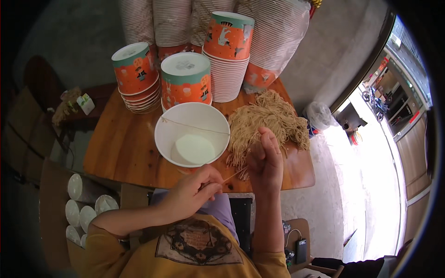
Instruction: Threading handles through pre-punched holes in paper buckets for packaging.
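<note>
An open paper bucket, white inside, stands at the table's near edge. A thin tan cord crosses its mouth from the left rim to the right rim. My left hand is in front of the bucket, thumb and fingers pinched on a short length of tan string. That string slants up toward my right hand, which is raised with its fingers curled in at the bucket's right. The string's far end is hidden among those fingers. Behind my right hand lies a loose heap of tan cords.
Upside-down orange-and-green paper buckets stand in stacks behind the open one on the wooden table. Taller white stacks, one in clear plastic, rise at the back. White tubs sit in a cardboard box at the lower left.
</note>
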`<state>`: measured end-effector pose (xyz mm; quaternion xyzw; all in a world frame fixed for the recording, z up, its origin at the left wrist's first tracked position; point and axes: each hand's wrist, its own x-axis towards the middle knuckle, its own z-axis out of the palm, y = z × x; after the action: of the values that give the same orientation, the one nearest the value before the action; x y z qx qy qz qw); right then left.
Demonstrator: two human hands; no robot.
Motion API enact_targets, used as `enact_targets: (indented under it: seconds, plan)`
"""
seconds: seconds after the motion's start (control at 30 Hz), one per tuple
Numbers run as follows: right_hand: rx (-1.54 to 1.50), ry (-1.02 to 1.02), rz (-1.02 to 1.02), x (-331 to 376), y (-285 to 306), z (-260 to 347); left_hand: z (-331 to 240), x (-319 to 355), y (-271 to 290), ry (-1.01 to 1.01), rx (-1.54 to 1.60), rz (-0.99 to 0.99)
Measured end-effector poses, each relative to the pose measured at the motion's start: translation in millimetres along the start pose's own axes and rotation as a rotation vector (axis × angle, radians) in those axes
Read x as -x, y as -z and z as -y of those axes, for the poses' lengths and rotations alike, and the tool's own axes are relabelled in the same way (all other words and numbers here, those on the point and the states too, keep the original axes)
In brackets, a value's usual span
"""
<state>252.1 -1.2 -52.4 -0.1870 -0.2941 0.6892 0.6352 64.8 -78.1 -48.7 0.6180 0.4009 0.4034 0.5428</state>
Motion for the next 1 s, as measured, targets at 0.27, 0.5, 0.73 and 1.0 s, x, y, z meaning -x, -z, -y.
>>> enact_targets:
  seconds: [0.27, 0.5, 0.73, 1.0]
  plan:
    - [1.131, 0.308, 0.027, 15.5, 29.2, -11.0, -41.2, -36.8, 17.2, 0.058, -0.447, 0.113]
    - [0.724, 0.014, 0.153, 41.6, 2.1, -10.9, -47.5, -62.8, 18.5, -0.107, -0.496, 0.246]
    - [1.15, 0.414, 0.082, 35.0, 9.7, -14.7, -58.1, -68.7, 26.9, 0.159, -0.362, 0.173]
    - [1.139, 0.429, -0.042, 29.7, 0.1, -39.7, -19.1, -68.3, 48.3, 0.052, -0.588, 0.052]
